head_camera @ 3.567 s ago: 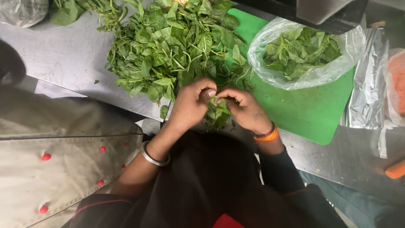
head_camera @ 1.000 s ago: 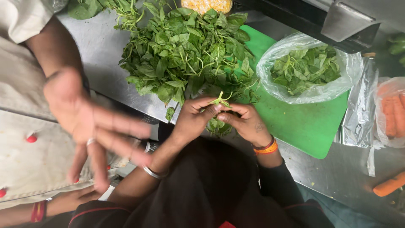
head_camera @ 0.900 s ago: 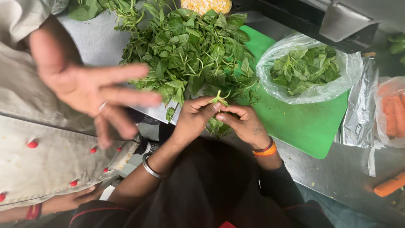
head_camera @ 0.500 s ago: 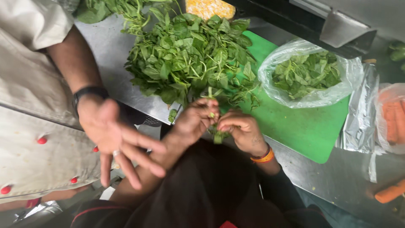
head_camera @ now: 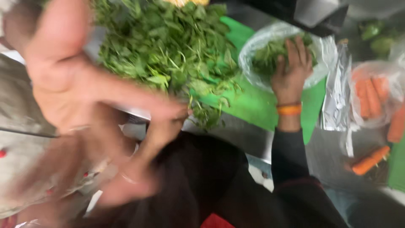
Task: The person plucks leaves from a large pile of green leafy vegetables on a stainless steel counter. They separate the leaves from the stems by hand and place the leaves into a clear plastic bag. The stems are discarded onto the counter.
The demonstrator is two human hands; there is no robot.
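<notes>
My right hand point(head_camera: 291, 71), an orange band at its wrist, reaches palm down with fingers spread into a clear plastic bag point(head_camera: 325, 50) of picked green leaves. My left hand point(head_camera: 171, 122) stays at the near edge of a big pile of leafy greens point(head_camera: 168, 46), next to a small bunch of stems; blur and another person's hand partly hide it. The pile and the bag rest on a green cutting board point(head_camera: 253, 101).
Another person's large blurred hand point(head_camera: 63, 84) sweeps across the left, close to the camera. At right lie crumpled foil point(head_camera: 335, 101), a bag of carrots point(head_camera: 371, 95) and a loose carrot point(head_camera: 369, 160) on the steel counter point(head_camera: 325, 152).
My right hand has left the stems and moved up right into the leaf bag. The other person's hand has swung up and closer to the camera. The view has blurred.
</notes>
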